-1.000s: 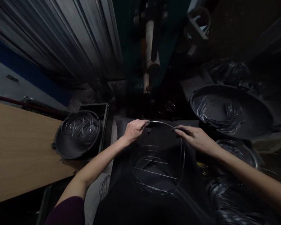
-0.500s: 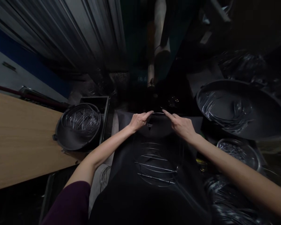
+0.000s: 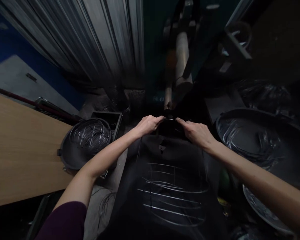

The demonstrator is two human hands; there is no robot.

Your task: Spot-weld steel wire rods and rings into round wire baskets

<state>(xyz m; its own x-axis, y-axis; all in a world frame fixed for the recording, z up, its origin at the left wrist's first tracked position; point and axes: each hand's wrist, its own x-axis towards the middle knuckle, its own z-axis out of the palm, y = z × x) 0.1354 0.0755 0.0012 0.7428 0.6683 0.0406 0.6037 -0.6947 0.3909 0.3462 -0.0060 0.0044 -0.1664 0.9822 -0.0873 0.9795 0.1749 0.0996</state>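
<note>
My left hand (image 3: 149, 125) and my right hand (image 3: 198, 134) are held out in front, a short gap apart. Across that gap runs a thin curved metal wire (image 3: 170, 119), its ends pinched between the fingers of both hands. Most of the wire's shape is lost in the dark. Just beyond it sits the lower tip of a machine's metal rod (image 3: 168, 96); whether the two touch I cannot tell. Nearer to me, several thin wire pieces with curved rims and straight bars (image 3: 172, 192) lie on dark cloth over my lap.
On the left, a black basin (image 3: 75, 159) holds wire rings, beside a wooden board (image 3: 27, 146). A larger black basin (image 3: 250, 160) with bent wires stands right, above a metal bowl (image 3: 262, 206). A thick metal cylinder (image 3: 182, 56) extends from the machine ahead.
The view has tilted upward and shifted, so the basins and lap pieces appear lower. Both hands keep the wire and now appear closer to the rod's tip.
</note>
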